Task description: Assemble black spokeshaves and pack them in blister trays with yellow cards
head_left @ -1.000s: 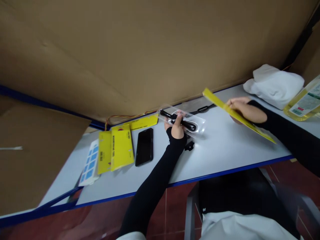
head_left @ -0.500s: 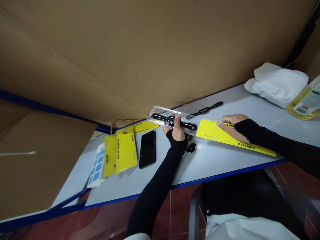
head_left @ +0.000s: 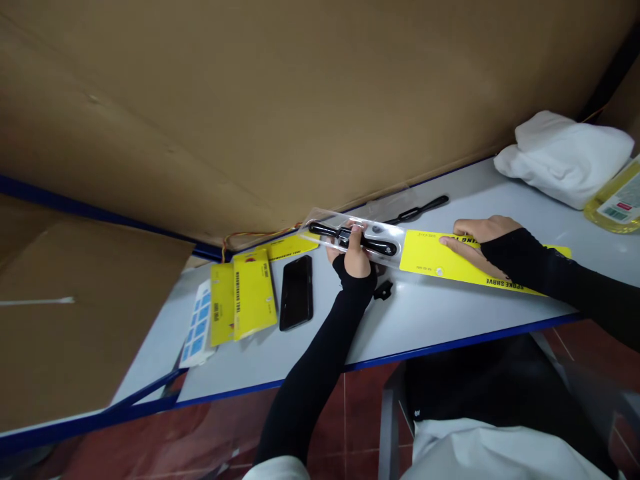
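My left hand (head_left: 356, 257) is closed on a clear plastic blister tray (head_left: 320, 215), its thumb pressed over the black spokeshave (head_left: 383, 247) lying in it. My right hand (head_left: 483, 240) grips a yellow printed card (head_left: 425, 252) marked "SPOKE SHAVE", with thumb on top and fingers at the far edge. The card's left end meets or overlaps the tray's right end; I cannot tell whether they are joined. Behind the tray, another black spokeshave body (head_left: 427, 209) lies on the table. A small black part (head_left: 383, 290) rests near my left wrist.
Yellow packages (head_left: 253, 293), a blue-and-white sheet (head_left: 199, 323) and a black phone (head_left: 296, 293) lie on the left of the table (head_left: 440, 313). At the right are a white cloth bundle (head_left: 565, 157) and a bottle of yellow liquid (head_left: 615, 203). A cardboard wall (head_left: 300, 113) stands behind.
My right hand and the yellow card have shifted slightly right and up, and the card lies more level. My left hand keeps its hold on the tray. The view has shifted a little.
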The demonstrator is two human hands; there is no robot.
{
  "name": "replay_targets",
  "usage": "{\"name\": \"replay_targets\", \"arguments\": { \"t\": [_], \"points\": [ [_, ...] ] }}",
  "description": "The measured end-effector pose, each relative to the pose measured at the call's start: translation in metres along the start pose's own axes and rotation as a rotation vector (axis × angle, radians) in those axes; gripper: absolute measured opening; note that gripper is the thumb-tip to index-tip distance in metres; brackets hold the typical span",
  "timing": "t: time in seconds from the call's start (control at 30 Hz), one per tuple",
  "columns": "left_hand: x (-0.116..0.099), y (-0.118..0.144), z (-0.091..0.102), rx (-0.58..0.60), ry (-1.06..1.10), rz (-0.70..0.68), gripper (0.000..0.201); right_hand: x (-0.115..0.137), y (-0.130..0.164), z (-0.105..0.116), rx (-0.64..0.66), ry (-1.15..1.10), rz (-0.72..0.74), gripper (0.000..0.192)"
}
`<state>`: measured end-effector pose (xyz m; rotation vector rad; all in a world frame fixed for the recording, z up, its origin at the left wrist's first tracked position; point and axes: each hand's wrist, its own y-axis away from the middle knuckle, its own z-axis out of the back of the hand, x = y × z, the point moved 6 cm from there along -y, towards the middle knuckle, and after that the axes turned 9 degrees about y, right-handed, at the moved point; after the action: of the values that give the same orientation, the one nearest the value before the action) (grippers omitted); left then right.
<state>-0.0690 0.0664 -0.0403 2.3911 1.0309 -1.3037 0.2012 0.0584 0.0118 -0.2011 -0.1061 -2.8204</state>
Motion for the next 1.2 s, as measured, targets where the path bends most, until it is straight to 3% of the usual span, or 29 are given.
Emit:
{"name": "replay_targets", "arguments": {
  "t": [0.3,0.6,0.93,1.1,1.2],
  "points": [
    [-0.003,0.003,-0.001,-0.03,-0.033,0.03,0.034,-0.002,0.004,0.004,-0.026,0.0,0.058,0.056],
    [0.0,0.004,0.002,-0.05,-0.053,0.026,0.039,0.007,0.005,-0.008,0.042,-0.036,-0.045,0.055],
    [-0.001,0.035,-0.014,0.059,-0.009,0.067,0.047,0.027,-0.002,-0.024,-0.013,-0.216,-0.019,0.048],
    [0.001,0.062,-0.029,0.152,0.016,0.231,0.042,0.035,-0.004,-0.026,-0.074,-0.205,-0.067,0.042],
    [-0.001,0.065,-0.031,0.189,0.013,0.283,0.049,0.034,-0.005,-0.027,-0.103,-0.267,-0.018,0.042]
  ]
}}
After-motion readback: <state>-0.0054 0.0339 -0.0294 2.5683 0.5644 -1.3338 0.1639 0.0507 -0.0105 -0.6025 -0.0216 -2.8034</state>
